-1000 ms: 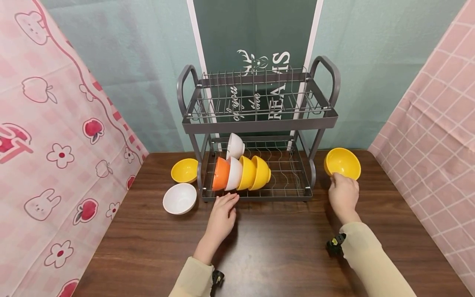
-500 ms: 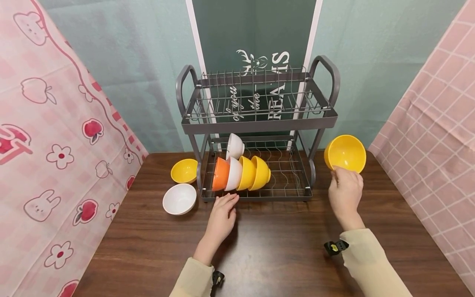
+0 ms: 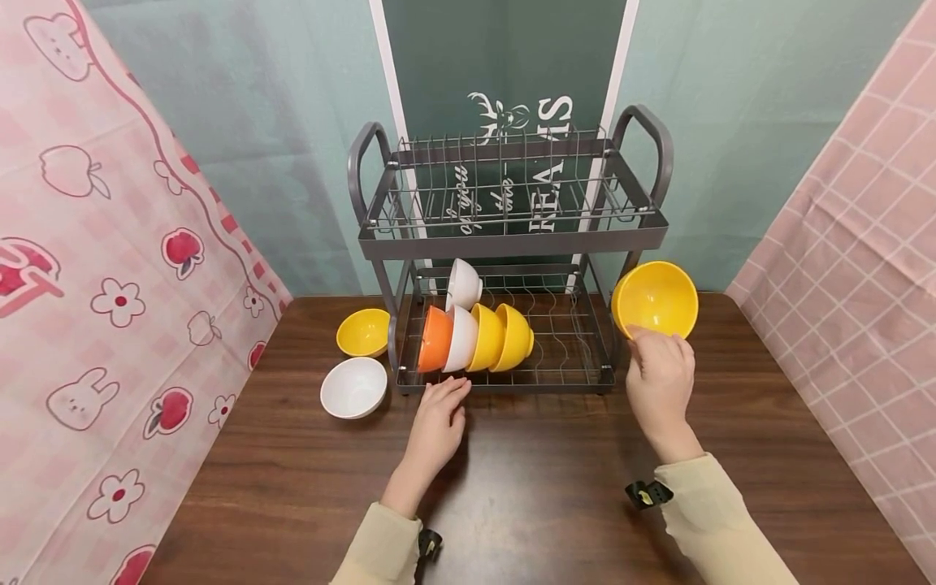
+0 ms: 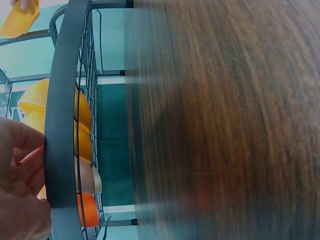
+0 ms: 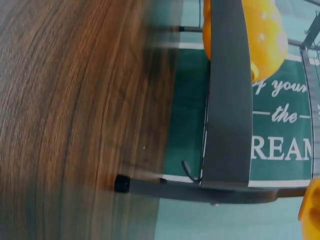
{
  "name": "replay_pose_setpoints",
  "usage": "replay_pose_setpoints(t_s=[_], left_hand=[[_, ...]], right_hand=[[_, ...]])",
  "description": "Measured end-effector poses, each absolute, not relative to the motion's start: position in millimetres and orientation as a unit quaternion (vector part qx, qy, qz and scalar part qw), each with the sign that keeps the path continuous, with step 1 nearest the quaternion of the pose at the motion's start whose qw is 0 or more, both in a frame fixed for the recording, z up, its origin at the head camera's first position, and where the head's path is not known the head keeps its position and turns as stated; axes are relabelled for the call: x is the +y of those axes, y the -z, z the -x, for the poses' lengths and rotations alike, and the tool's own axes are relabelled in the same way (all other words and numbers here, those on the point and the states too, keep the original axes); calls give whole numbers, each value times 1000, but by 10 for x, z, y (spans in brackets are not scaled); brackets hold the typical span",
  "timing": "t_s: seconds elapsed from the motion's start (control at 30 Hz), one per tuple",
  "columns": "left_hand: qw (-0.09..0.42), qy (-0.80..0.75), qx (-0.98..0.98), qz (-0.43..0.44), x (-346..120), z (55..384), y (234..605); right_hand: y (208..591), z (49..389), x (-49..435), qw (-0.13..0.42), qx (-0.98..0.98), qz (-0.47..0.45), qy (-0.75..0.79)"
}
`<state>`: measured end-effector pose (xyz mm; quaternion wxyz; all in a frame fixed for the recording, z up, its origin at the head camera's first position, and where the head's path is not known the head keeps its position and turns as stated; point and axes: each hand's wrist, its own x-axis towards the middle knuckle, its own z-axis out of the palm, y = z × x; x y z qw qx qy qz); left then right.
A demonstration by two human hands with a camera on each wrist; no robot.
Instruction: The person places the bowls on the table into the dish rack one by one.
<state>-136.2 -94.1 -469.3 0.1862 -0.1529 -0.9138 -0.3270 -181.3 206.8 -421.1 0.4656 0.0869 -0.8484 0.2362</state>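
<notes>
My right hand (image 3: 661,382) pinches the near rim of a yellow bowl (image 3: 656,299), held above the table beside the rack's right end, its hollow facing me. Part of that bowl (image 5: 312,212) enters the right wrist view at the lower right edge. My left hand (image 3: 436,426) rests with extended fingers at the front rail of the dish rack (image 3: 512,244); the left wrist view has its fingers (image 4: 27,137) against that rail. On the lower tier an orange bowl (image 3: 435,341), a white bowl (image 3: 461,341) and two yellow bowls (image 3: 517,340) stand on edge in a row. Behind them is another white bowl (image 3: 464,284).
Left of the rack, a yellow bowl (image 3: 363,333) and a white bowl (image 3: 354,388) sit on the wooden table (image 3: 541,487), hollows up. The rack's upper tier has wire slots and two side handles (image 3: 651,150). Cloths hang behind and at both sides.
My right hand has lifted the yellow bowl off the table, then carried it left toward the rack. My left hand has stayed at the front rail.
</notes>
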Motion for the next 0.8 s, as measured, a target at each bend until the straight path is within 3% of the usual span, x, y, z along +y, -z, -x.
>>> replay_pose_setpoints(t_s=[0.3, 0.63, 0.8], left_hand=[[166, 331, -918, 142, -931, 1355, 4699], [188, 322, -919, 130, -896, 1351, 4713], [166, 339, -920, 105, -858, 1350, 4660]], right_hand=[[4212, 1765, 1900, 483, -838, -125, -221], [4267, 1734, 1663, 489, -829, -172, -211], [4297, 1702, 1529, 493, -821, -200, -208]])
